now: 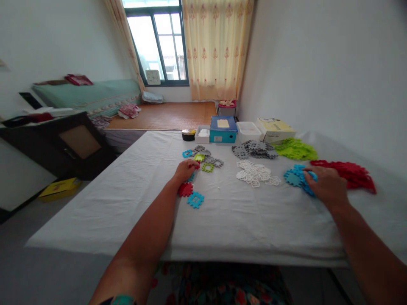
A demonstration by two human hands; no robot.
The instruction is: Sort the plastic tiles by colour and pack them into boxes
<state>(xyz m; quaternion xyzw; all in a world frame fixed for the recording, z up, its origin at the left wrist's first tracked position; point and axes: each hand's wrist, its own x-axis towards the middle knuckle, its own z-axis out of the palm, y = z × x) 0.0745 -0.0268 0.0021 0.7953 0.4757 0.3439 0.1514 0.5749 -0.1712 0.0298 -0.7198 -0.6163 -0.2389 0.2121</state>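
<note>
Since colours are apparently piled apart for easy picking, blue pieces (293, 178) at middle right are touched by the right hand (328, 186), a red piece (197, 165) near centre by the left hand (185, 170), fingers bent, grips indiscernible.

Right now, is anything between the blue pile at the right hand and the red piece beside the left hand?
Yes: the white pile lies on the cloth between the blue pile and the red piece. Nothing visible separates the right hand from the blue pile.
</note>
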